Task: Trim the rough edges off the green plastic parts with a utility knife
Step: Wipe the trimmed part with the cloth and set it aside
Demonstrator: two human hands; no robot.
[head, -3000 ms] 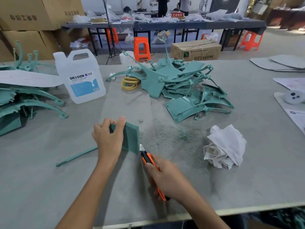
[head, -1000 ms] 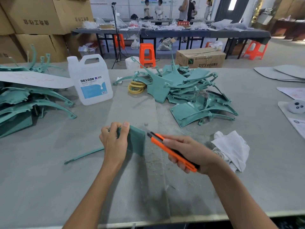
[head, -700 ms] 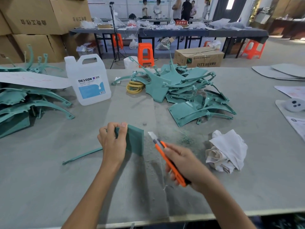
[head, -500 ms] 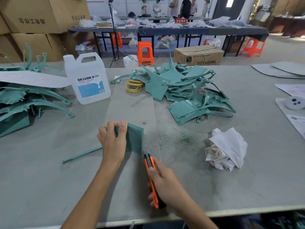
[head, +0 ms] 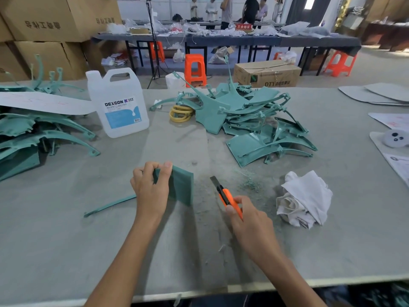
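Observation:
My left hand (head: 151, 188) grips a green plastic part (head: 182, 186), standing its flat panel upright on the grey table (head: 66, 240); the part's thin arm trails left along the table. My right hand (head: 247, 220) holds an orange utility knife (head: 225, 196) with the blade out, pointing up and away. The blade is a short way right of the panel's edge and does not touch it. Green shavings (head: 249, 182) lie on the table just right of the knife.
A heap of green parts (head: 250, 120) lies behind the work spot, another pile of green parts (head: 28, 134) at the left. A white DEXCON jug (head: 118, 107), yellow rings (head: 180, 113) and a crumpled white cloth (head: 304, 199) stand around. The table's front edge is close below my arms.
My right hand has lifted the knife from the lower end of the panel's edge, up and to the right, clear of the part. My left hand keeps its grip.

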